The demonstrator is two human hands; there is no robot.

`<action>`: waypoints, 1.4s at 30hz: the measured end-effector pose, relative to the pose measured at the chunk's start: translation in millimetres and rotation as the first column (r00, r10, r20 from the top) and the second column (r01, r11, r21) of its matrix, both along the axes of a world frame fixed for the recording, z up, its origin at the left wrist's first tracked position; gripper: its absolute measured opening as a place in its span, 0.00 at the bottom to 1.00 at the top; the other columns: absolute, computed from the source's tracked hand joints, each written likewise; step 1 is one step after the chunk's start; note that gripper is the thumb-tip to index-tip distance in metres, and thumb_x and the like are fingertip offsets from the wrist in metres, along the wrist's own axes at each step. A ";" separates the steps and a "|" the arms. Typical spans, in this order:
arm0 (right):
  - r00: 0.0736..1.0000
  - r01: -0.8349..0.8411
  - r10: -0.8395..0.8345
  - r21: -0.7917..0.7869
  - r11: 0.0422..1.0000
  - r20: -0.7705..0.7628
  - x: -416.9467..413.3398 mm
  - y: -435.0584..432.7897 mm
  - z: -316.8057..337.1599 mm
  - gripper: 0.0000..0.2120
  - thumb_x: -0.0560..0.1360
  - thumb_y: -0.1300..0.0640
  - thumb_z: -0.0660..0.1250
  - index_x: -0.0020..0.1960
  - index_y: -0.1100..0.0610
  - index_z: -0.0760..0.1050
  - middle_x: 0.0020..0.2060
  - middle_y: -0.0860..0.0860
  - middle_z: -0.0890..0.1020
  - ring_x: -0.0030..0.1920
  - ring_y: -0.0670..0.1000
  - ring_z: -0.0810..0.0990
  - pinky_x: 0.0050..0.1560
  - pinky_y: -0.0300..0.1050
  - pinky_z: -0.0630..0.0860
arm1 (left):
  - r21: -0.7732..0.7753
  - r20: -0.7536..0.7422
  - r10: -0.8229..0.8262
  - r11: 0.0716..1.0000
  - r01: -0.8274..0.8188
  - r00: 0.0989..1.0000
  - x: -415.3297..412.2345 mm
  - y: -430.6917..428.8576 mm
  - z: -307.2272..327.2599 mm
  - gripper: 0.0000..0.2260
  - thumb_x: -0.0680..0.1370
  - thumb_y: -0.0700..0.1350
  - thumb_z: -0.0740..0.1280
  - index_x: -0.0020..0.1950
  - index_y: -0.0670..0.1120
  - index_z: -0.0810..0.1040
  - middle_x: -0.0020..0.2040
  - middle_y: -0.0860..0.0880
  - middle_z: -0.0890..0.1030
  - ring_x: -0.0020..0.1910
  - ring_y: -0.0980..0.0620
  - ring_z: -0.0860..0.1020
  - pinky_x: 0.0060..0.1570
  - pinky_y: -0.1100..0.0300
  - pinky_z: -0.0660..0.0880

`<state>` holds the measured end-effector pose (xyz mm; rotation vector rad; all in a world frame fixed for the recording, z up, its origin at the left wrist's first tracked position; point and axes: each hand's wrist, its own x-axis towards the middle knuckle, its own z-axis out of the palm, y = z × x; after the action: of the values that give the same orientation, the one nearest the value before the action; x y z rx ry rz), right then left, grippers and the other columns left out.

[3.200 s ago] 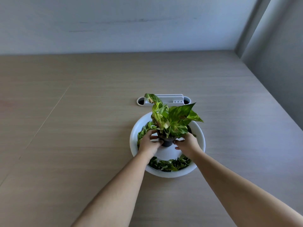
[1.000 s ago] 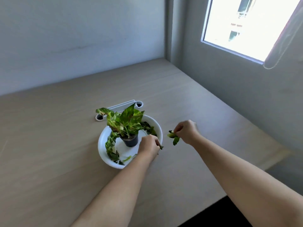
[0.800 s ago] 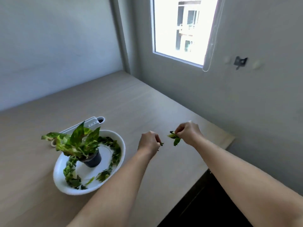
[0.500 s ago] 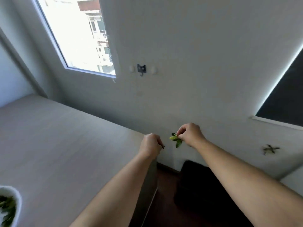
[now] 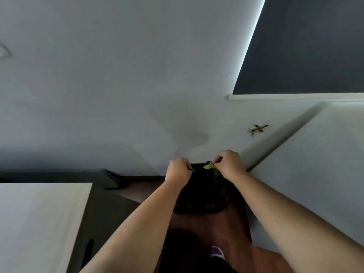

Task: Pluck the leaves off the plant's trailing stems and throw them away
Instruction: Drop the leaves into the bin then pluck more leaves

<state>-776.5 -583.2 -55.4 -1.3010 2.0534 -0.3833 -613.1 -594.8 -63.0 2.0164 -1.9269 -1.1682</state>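
My right hand [image 5: 229,164] pinches a few plucked green leaves [image 5: 211,168] between its fingertips. My left hand [image 5: 178,171] is closed in a fist, with a tiny bit of leaf or stem showing at its fingertips. Both hands hover over a black bin [image 5: 201,194] lined with a dark bag, standing on the floor against the wall. The leaves hang above the bin's far rim. The potted plant and its white bowl are out of view.
The end of the pale wooden table [image 5: 39,223] fills the lower left, with its dark side panel beside the bin. A grey wall rises behind the bin, and a white door or panel [image 5: 315,164] stands at the right. Reddish-brown floor lies below.
My view has swung right, from the table and plant to the wall and the floor bin. Both hands travelled with it, still holding the leaves, and now hang over the bin.
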 end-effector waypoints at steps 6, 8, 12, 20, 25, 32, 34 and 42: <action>1.000 0.002 -0.003 0.046 0.999 0.022 -3.2 -21.4 -60.0 0.05 0.71 0.64 0.68 0.41 0.58 0.82 0.43 0.55 0.85 0.43 0.54 0.81 0.44 0.40 0.75 | 0.089 0.056 -0.122 0.989 0.116 0.991 -10.7 -35.8 -59.4 0.08 0.74 0.45 0.68 0.51 0.45 0.82 0.51 0.44 0.83 0.51 0.44 0.81 0.50 0.54 0.79; 0.999 0.004 -0.006 0.050 0.999 0.039 -4.1 -22.1 -73.5 0.05 0.71 0.65 0.68 0.44 0.60 0.82 0.44 0.57 0.85 0.45 0.56 0.82 0.46 0.41 0.75 | 0.103 0.093 -0.157 0.984 0.148 0.983 -7.7 -40.6 -70.8 0.11 0.74 0.47 0.68 0.55 0.48 0.80 0.54 0.46 0.82 0.54 0.44 0.80 0.52 0.53 0.78; 0.999 -0.007 0.004 0.087 0.996 0.042 -4.6 -20.7 -81.0 0.07 0.73 0.65 0.65 0.45 0.58 0.81 0.44 0.57 0.84 0.44 0.56 0.82 0.40 0.38 0.71 | 0.121 0.126 -0.167 0.981 0.152 0.978 4.9 -43.5 -75.4 0.11 0.74 0.47 0.68 0.55 0.49 0.79 0.55 0.46 0.82 0.54 0.44 0.79 0.53 0.52 0.79; 0.993 -0.106 0.106 -0.005 0.994 0.050 9.8 -34.6 -16.8 0.07 0.72 0.63 0.65 0.45 0.57 0.82 0.46 0.54 0.85 0.48 0.54 0.82 0.49 0.38 0.73 | 0.037 0.214 -0.123 0.992 0.117 0.969 23.6 -34.3 -14.2 0.11 0.75 0.48 0.65 0.57 0.50 0.78 0.59 0.48 0.80 0.58 0.45 0.78 0.55 0.53 0.77; 0.943 -0.320 0.329 -0.129 0.938 0.055 57.6 -40.3 50.9 0.07 0.71 0.62 0.66 0.45 0.58 0.82 0.46 0.55 0.85 0.49 0.55 0.82 0.51 0.41 0.75 | -0.125 0.238 0.053 0.992 -0.024 0.970 62.3 -7.5 60.8 0.12 0.74 0.50 0.65 0.57 0.51 0.78 0.61 0.49 0.79 0.60 0.47 0.77 0.56 0.55 0.75; 0.704 -0.688 0.710 -0.243 0.683 0.001 204.3 -5.6 122.2 0.09 0.73 0.61 0.62 0.45 0.54 0.82 0.46 0.54 0.85 0.49 0.55 0.81 0.49 0.42 0.74 | -0.325 0.303 0.430 0.886 -0.331 0.850 191.7 90.1 141.1 0.12 0.75 0.49 0.63 0.57 0.50 0.78 0.60 0.48 0.79 0.61 0.46 0.75 0.57 0.55 0.74; 0.568 -0.794 0.823 -0.272 0.543 -0.017 260.7 26.0 140.2 0.10 0.73 0.61 0.62 0.45 0.53 0.82 0.46 0.53 0.85 0.48 0.54 0.82 0.48 0.42 0.75 | -0.348 0.339 0.562 0.820 -0.454 0.754 234.1 142.7 157.2 0.12 0.76 0.50 0.63 0.58 0.50 0.77 0.60 0.48 0.79 0.60 0.46 0.76 0.54 0.55 0.73; 0.063 -0.957 0.994 -0.287 0.036 -0.085 428.3 185.3 157.6 0.10 0.73 0.60 0.62 0.48 0.53 0.81 0.44 0.52 0.82 0.40 0.52 0.78 0.40 0.39 0.73 | -0.318 0.362 0.853 0.491 -0.811 0.375 359.0 354.5 173.5 0.10 0.74 0.47 0.63 0.52 0.49 0.80 0.55 0.46 0.82 0.56 0.44 0.79 0.52 0.56 0.75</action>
<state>-348.2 -397.9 102.2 -2.4313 0.4747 -0.0483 -254.1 -240.3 110.5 2.8209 -0.6546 -0.2898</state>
